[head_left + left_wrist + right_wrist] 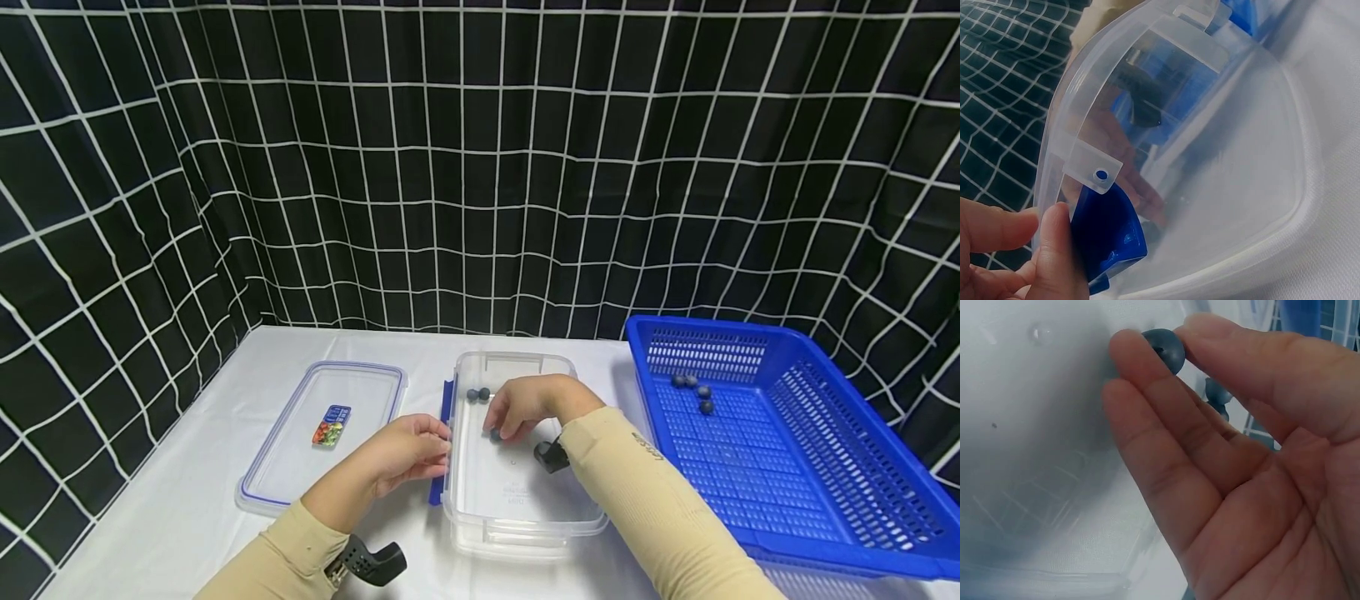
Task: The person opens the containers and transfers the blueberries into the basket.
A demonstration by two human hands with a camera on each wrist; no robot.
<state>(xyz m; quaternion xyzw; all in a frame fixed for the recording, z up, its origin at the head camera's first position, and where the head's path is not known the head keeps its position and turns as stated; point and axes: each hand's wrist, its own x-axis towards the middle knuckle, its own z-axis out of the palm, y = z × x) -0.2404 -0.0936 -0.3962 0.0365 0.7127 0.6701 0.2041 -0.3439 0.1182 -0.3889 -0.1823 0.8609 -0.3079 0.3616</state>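
Note:
A clear plastic food container (543,528) sits on the table between the hands, its blue side latch (1107,231) hanging open on the left. My left hand (408,454) grips the container's left rim beside that latch, thumb at the top edge and fingers outside the wall. Inside the container, my right hand (525,404) pinches a blueberry (1171,351) between thumb and fingertips, low over the bottom. Two more blueberries (477,394) lie close together near the far left corner of the container, and the right wrist view shows them behind the fingers.
To the left lies the clear lid (288,475) with a blue seal and a colourful label. A blue perforated basket (637,367) stands on the right with several blueberries (706,407) in its far left part. Black cloth with a white grid hangs behind the white-covered table.

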